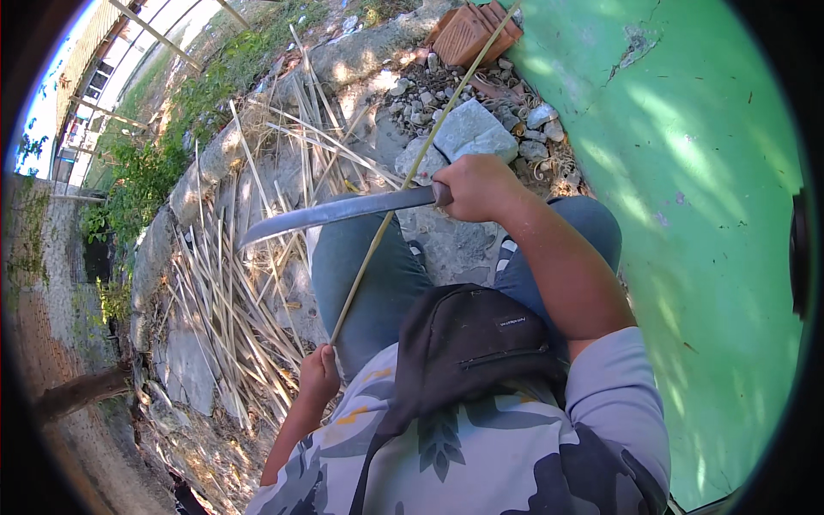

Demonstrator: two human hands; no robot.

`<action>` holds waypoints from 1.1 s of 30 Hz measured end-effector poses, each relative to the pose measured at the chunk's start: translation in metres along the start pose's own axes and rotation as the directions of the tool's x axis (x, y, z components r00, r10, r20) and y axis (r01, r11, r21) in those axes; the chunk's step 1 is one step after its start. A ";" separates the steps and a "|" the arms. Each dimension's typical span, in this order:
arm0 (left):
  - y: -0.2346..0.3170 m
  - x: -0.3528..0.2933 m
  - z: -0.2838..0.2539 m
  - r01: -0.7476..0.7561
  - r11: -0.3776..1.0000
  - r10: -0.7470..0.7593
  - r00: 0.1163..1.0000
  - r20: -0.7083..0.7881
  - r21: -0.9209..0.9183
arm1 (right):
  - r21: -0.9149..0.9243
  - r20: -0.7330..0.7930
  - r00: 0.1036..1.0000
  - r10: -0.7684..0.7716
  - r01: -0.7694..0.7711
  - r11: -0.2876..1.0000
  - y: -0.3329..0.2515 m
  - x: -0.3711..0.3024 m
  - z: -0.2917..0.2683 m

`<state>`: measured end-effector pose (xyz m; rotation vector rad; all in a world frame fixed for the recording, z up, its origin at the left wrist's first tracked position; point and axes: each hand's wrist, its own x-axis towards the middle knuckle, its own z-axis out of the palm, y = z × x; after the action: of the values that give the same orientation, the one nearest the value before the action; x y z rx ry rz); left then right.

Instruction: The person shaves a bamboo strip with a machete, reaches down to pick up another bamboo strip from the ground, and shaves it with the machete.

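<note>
My right hand [481, 189] is wrapped round the handle of a machete [326, 215], whose long grey blade points left above my knees. Low on the left, my left hand [320, 373] grips the near end of a long, thin bamboo strip [362, 275]. The strip slants up and to the right, past the blade and across a pale stone block [475, 133], toward the top edge. Blade and strip cross close to the handle; whether they touch I cannot tell.
Many cut strips [227, 309] lie in a loose pile on the ground to the left. Rubble [421, 107] and a reddish hollow brick [468, 34] lie ahead. A green painted surface [704, 215] borders my right side. A black bag [472, 343] rests against my front.
</note>
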<state>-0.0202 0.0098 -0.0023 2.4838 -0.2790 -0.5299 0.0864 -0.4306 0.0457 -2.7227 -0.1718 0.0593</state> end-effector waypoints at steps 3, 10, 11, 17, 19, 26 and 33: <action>-0.003 0.004 0.002 -0.043 0.999 0.044 0.999 -0.024 0.025 | 0.146 0.053 0.992 0.116 -0.122 0.982 0.022 0.004 -0.007; -0.006 0.003 -0.003 0.019 1.000 -0.019 1.000 0.014 0.015 | 0.240 -0.036 0.977 0.208 -0.194 0.951 0.048 0.003 0.004; -0.010 0.001 -0.002 0.024 1.000 -0.025 0.999 0.020 0.018 | 0.218 -0.003 0.992 0.130 -0.126 0.968 0.031 0.003 0.009; -0.016 0.008 -0.001 0.036 0.997 -0.032 0.998 0.056 -0.074 | 0.043 0.153 0.987 0.042 -0.049 0.998 0.011 0.006 0.003; -0.006 0.010 -0.004 0.069 0.994 -0.063 0.995 0.071 -0.085 | 0.057 0.238 0.963 0.125 -0.143 0.988 0.013 0.009 0.003; -0.017 0.002 -0.004 0.156 0.967 -0.130 0.982 0.136 -0.203 | 0.028 0.173 0.985 0.007 -0.012 1.000 -0.017 0.003 0.003; -0.002 0.011 -0.007 0.099 0.991 -0.088 0.990 0.111 -0.094 | -0.042 0.167 0.984 0.058 -0.052 0.998 0.002 0.011 0.013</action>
<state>-0.0072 0.0117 -0.0014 2.3846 -0.1733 -0.7005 0.0967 -0.4259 0.0322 -2.7593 -0.1472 0.3052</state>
